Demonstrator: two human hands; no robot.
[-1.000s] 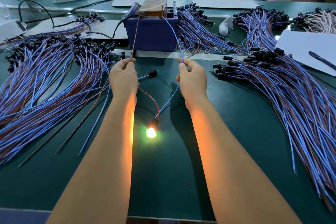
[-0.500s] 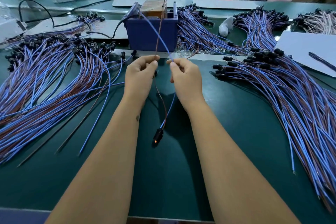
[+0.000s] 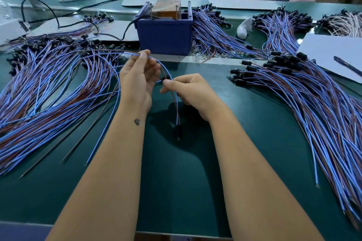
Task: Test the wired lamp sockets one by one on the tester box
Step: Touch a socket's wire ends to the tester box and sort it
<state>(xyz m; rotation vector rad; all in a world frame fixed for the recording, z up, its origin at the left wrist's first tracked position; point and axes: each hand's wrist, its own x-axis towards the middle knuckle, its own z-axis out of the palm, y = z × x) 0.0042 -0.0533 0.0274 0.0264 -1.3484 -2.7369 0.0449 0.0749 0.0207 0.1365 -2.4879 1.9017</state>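
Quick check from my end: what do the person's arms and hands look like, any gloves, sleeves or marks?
Both hands, left hand and right hand, are bare, with no gloves, rings or watch in view. Both forearms are bare too, with no sleeve showing up to the frame edge. The left forearm carries a small dark mark near the wrist.

Both bare forearms reach away from the near edge and converge toward the middle. The left hand (image 3: 138,80) is raised, palm turned right, thumb and forefinger pinched together at the top. The right hand (image 3: 191,91) sits lower, just beside it, fingers (image 3: 168,84) curled in a pinch pointing left.
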